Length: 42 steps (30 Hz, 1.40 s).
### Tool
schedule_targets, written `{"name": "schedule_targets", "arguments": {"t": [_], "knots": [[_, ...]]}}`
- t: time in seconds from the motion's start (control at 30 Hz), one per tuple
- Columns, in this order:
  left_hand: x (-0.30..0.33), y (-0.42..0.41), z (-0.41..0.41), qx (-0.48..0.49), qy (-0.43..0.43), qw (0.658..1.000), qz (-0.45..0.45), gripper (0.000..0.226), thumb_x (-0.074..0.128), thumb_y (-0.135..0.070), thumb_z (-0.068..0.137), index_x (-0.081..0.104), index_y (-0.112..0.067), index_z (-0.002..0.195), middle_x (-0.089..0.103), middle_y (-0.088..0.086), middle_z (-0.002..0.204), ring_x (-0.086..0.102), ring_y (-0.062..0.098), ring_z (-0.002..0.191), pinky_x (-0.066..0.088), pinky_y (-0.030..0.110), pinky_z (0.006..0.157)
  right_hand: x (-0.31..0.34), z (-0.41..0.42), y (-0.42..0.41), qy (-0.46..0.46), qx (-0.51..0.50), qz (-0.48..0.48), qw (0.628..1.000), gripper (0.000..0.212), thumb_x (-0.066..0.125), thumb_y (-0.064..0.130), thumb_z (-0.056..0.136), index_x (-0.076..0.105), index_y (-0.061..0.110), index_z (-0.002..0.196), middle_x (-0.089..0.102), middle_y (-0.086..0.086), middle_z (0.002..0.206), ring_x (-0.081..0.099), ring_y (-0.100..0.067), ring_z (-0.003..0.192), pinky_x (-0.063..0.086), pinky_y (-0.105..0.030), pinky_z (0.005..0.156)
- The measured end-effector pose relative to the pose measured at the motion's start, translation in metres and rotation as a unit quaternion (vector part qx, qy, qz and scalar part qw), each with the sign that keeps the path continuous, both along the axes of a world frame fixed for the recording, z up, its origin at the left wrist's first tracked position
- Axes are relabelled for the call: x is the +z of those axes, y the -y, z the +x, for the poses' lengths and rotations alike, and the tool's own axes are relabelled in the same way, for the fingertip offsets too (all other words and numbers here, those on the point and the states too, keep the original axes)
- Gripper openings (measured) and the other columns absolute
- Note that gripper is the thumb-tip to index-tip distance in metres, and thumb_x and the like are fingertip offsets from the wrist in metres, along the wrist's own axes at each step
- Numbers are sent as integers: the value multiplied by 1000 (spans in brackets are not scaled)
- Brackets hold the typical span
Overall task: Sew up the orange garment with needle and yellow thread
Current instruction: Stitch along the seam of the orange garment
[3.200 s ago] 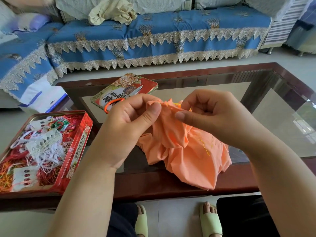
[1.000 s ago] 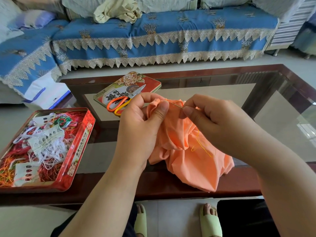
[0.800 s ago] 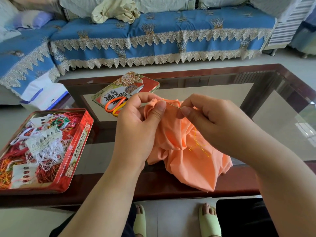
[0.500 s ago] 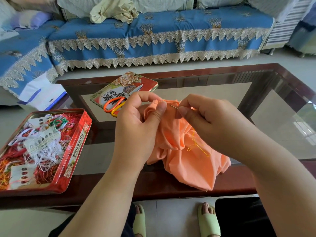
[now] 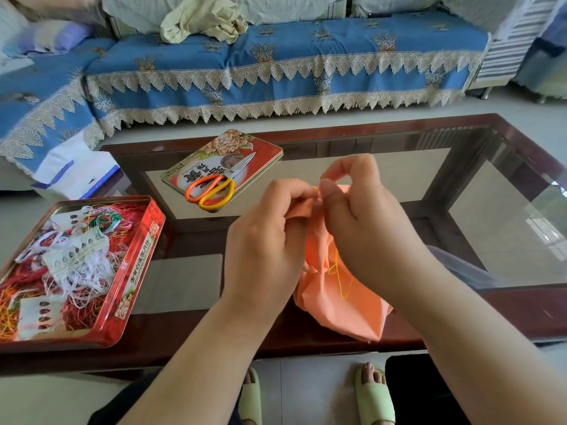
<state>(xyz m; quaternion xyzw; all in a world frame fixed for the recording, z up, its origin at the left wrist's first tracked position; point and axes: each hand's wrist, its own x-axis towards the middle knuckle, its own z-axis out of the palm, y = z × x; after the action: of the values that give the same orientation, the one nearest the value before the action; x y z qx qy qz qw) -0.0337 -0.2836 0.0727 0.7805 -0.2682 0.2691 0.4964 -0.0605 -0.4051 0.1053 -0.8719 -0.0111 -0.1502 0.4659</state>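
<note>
The orange garment [image 5: 336, 297] hangs bunched between my hands, its lower part resting on the table's near edge. My left hand [image 5: 267, 240] grips the garment's top edge with curled fingers. My right hand [image 5: 359, 222] is right beside it, thumb and forefinger pinching at the same top fold. A short bit of yellow thread shows at the pinch, and a loose loop of yellow thread [image 5: 339, 276] lies on the cloth below. The needle itself is hidden by my fingers.
A red tin [image 5: 139, 256] full of tangled threads sits at the table's left. Its lid [image 5: 264, 150] lies further back with orange-handled scissors [image 5: 214, 188] on it. The glass-topped table [image 5: 506, 228] has a dark wooden frame. A blue sofa [image 5: 306, 56] stands behind.
My hands have drawn together at the garment's top fold. The needle seen between them earlier is now covered by my fingers, and my right forefinger has lifted and arched.
</note>
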Motion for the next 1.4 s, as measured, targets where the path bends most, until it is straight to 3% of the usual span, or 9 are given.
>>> {"name": "schedule_targets", "arguments": {"t": [0.17,0.4,0.63,0.87,0.97,1.07,1.23,1.3,1.4], "knots": [[1,5,0,2,-111,992,-66,21,66,-11,93,58,-31,92,66,-21,73,65,2,68,51,19,61,-2,0,-3,-3,9,43,999,10,36,20,102,31,25,108,58,-1,63,53,-10,56,41,-30,53],[2,1,3,-31,-69,996,-39,15,62,-1,90,67,-14,94,67,-10,79,65,7,75,51,18,64,-3,6,3,-19,43,97,994,13,39,17,102,33,22,112,54,0,55,48,-9,42,41,-25,44],[5,-4,10,-70,-121,988,-59,5,63,-24,90,60,-28,92,63,-17,84,62,2,83,47,13,72,-2,17,35,23,-65,-27,997,27,48,51,93,66,32,89,59,17,91,56,5,85,41,-6,71],[4,-7,14,-213,-258,941,-56,8,62,-23,91,62,-31,91,65,-15,84,63,6,83,50,24,74,-5,19,30,-107,62,241,963,16,64,22,89,74,12,81,68,-12,78,61,-20,73,54,-37,76],[2,-10,16,-248,-315,916,-30,8,62,-27,89,64,-34,88,66,-15,84,63,6,85,49,24,76,-7,27,32,-56,55,464,882,21,50,12,97,63,7,82,66,-6,77,62,-19,76,54,-34,77],[1,-15,19,-263,-345,901,-13,6,61,-28,88,65,-29,91,66,-7,88,63,12,89,54,34,83,-5,33,46,-31,52,595,801,22,38,15,102,48,13,83,63,-4,70,54,-12,50,49,-24,49],[4,-21,21,-270,-348,898,-18,12,61,-28,85,63,-21,95,66,-11,81,62,5,80,50,20,72,-4,30,74,-151,69,280,946,19,38,9,100,42,10,81,70,-20,77,23,-12,30,13,-18,34],[5,-24,23,-274,-349,896,-5,12,60,-27,84,63,-21,94,65,-10,82,62,6,81,49,19,71,-5,26,80,-259,171,231,922,20,37,11,100,43,9,81,69,-23,71,22,-8,26,13,-13,32],[4,-26,25,-286,-364,886,3,8,60,-25,85,64,-23,92,67,-10,83,63,6,82,50,19,70,-5,27,89,-247,256,391,849,16,37,19,95,45,15,81,66,-9,59,25,0,22,15,-5,32]]}}
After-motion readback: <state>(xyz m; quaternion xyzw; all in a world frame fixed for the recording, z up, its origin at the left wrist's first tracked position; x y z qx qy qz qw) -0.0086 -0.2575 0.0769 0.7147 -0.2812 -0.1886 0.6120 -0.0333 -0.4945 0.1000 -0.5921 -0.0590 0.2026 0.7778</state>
